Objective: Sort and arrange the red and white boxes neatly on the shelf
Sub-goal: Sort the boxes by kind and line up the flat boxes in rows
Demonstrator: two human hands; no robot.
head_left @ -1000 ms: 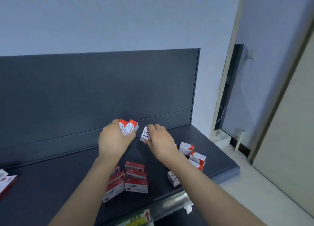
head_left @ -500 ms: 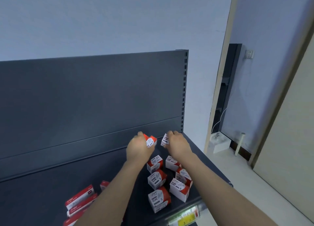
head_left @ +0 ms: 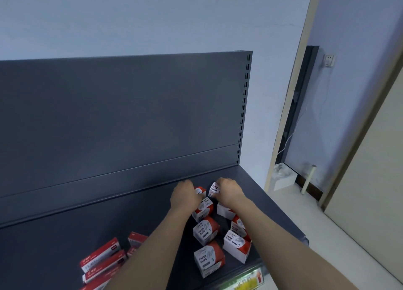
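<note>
Two hands (head_left: 185, 197) (head_left: 229, 191), eight clip boxes (head_left: 206, 229)

Matt metal shelf (head_left: 65, 235); cardboard boxes (head_left: 206, 231)

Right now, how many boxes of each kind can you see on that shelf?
Paper clip boxes, cube-shaped, right side: 8, counting the one under the left hand at and the one in the right hand at; others such as stand in two rows.
Flat red boxes, left side: at least 4; arms and the frame edge hide part.
Total: at least 12.
</note>
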